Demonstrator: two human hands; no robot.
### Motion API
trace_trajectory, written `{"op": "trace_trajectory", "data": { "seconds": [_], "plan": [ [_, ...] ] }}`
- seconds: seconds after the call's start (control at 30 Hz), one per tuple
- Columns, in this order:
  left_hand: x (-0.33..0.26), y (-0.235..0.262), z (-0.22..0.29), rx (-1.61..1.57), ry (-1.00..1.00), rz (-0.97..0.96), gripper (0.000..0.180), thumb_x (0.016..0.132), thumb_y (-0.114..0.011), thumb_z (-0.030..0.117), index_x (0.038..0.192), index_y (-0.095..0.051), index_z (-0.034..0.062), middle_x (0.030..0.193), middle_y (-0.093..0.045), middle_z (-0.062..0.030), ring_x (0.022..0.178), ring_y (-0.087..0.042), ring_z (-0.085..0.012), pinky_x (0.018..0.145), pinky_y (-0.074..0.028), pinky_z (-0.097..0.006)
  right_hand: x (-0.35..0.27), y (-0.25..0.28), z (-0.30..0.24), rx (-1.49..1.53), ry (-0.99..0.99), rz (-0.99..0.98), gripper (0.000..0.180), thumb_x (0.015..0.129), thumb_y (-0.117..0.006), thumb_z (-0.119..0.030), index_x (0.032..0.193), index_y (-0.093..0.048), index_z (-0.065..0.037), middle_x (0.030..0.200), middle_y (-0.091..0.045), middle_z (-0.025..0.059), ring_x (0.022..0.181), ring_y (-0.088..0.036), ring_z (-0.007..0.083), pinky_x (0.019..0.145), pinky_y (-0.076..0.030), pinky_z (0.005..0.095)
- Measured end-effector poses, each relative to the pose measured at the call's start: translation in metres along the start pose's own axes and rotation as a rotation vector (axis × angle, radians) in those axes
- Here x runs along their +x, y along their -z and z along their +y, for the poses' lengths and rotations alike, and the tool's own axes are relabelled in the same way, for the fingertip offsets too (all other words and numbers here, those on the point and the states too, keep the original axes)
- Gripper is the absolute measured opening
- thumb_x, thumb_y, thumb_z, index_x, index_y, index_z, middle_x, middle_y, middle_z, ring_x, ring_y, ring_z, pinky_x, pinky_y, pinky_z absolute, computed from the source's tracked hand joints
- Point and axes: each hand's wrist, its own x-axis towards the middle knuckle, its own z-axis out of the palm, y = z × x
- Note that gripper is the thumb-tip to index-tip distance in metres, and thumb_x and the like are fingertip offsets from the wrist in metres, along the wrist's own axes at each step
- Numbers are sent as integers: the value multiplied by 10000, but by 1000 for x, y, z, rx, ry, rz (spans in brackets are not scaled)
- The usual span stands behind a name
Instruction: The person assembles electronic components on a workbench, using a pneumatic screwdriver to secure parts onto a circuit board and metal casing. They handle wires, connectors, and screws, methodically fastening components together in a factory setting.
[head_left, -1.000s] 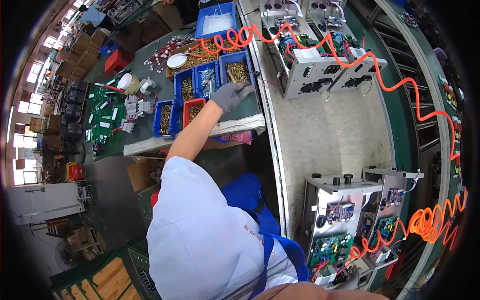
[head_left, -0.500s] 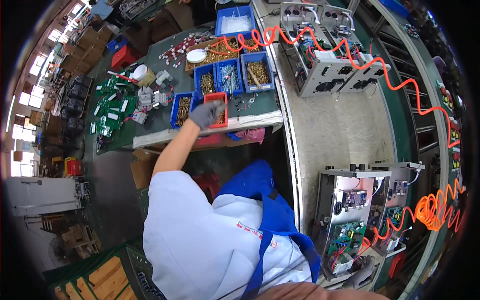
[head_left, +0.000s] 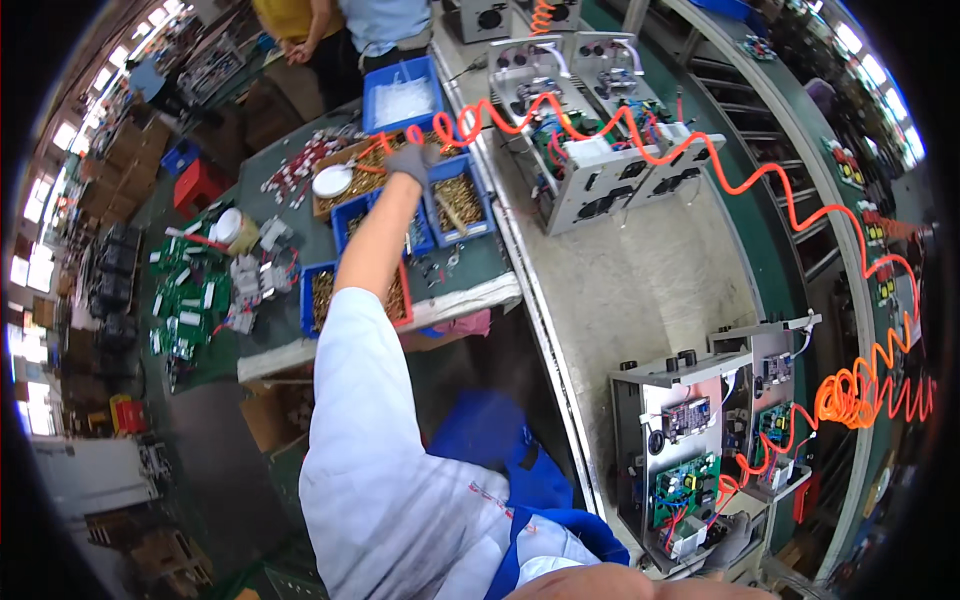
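My left hand (head_left: 410,160), in a grey glove, is stretched out over the back of the parts bins. It is beside a blue bin of brass-coloured fasteners (head_left: 458,205) and a wide carton of similar small parts (head_left: 352,160). Its fingers are blurred, and whether they hold anything is hidden. Under my forearm lie a blue bin of silvery screws (head_left: 414,235) and a red bin of brass-coloured parts (head_left: 398,300). At the lower right, my grey-gloved right hand (head_left: 735,542) is by an open metal chassis (head_left: 650,400) with green circuit boards; its fingers do not show clearly.
An orange coiled hose (head_left: 640,130) runs over the bins and bench. More open chassis (head_left: 600,185) stand at the back right. Green circuit boards (head_left: 190,290), a white tub (head_left: 236,230) and grey connectors (head_left: 262,275) lie at left. Two people (head_left: 385,25) stand beyond the table.
My left hand has moved from the red bin at the front to the bins farther back. The view has shifted, and two people now show at the top.
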Motion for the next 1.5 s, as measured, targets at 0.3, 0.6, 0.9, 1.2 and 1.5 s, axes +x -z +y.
{"op": "trace_trajectory", "data": {
  "seconds": [0.3, 0.6, 0.9, 1.2, 1.5],
  "plan": [
    [121, 81, -89, -114, -452, 298, 968, 697, -814, 310, 1447, -267, 33, 1443, -377, -140, 1307, -391, -264, 1093, -354, -354, 30, -28, 22, 15, -19, 52, 449, 896, -572, -191, 1274, -502, 41, 937, -590, 30, 735, -520, 89, 626, -429, 241],
    [124, 53, 62, -749, -216, 121, 550, 946, -474, 380, 1391, -357, 79, 1409, -430, -94, 1265, -443, -274, 1029, -388, -456, -18, -24, 1, 38, -88, 298, 562, 883, -562, -309, 1294, -479, 65, 1051, -614, 152, 891, -598, 201, 793, -480, 320],
    [-121, 128, 334, -568, -785, 800, 521, 924, -587, 316, 1276, -499, -57, 1298, -553, -179, 1164, -553, -277, 989, -434, -388, -42, 4, 21, 193, 121, 463, 591, 885, -541, -434, 1221, -538, 52, 1167, -600, 246, 1104, -575, 334, 961, -429, 381],
    [-578, 112, 446, -851, -1305, -244, 700, 913, -583, 349, 1414, -304, -54, 1451, -363, -208, 1360, -340, -320, 1115, -272, -416, -93, 308, 173, -474, -88, 985, 680, 830, -606, -444, 1303, -447, 18, 1295, -473, 269, 1171, -485, 410, 987, -403, 459],
    [-739, 77, 483, -305, -1452, -349, 889, 709, -755, 334, 1409, -314, 10, 1425, -276, -281, 1315, -291, -442, 1067, -283, -465, -41, 501, 287, -1167, -151, 926, 710, 836, -571, -472, 1332, -417, 12, 1281, -445, 240, 1175, -413, 381, 994, -318, 436]
  ]
}}
